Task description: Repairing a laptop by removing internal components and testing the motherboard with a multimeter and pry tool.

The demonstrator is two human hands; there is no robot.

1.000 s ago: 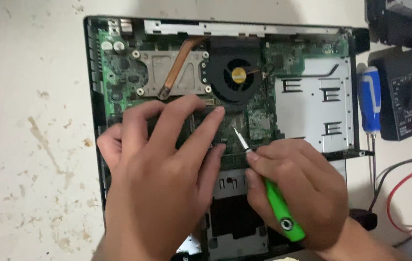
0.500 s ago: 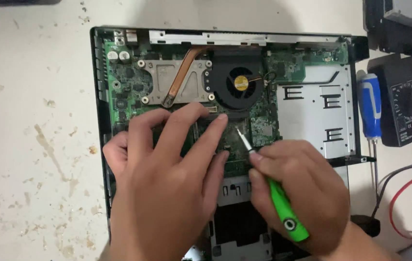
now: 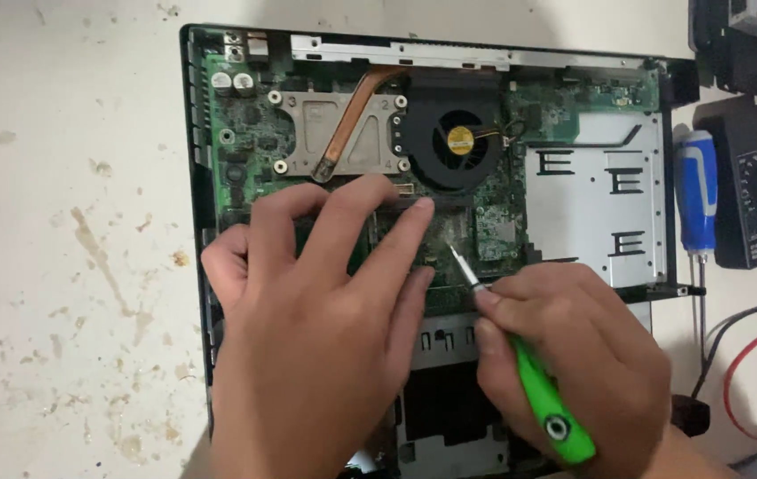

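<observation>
Head view, nearest first: the right hand (image 3: 574, 355) is clenched around a green-handled screwdriver (image 3: 547, 408), its thin metal tip angled up and left onto the green circuit board (image 3: 494, 222) just beside the left fingertips. The left hand (image 3: 307, 337) grasps nothing; it lies palm down and spread flat on the board, fingers pointing up toward the fan. Both work inside an opened laptop chassis (image 3: 197, 177), a black-rimmed shell lying flat on the stained pale bench (image 3: 68, 266). Within the shell, below the hands, is a dark rectangular recess framed in grey metal; further up sit the green board, a silver perforated metal plate (image 3: 591, 204) on the right, a round black fan (image 3: 458, 142) with a yellow hub, and left of it a grey heatsink (image 3: 334, 133) crossed by a copper pipe. Right of the chassis on the bench lie a blue-handled screwdriver (image 3: 696, 191) and a black multimeter (image 3: 756, 195) with red and black leads (image 3: 751, 355).
</observation>
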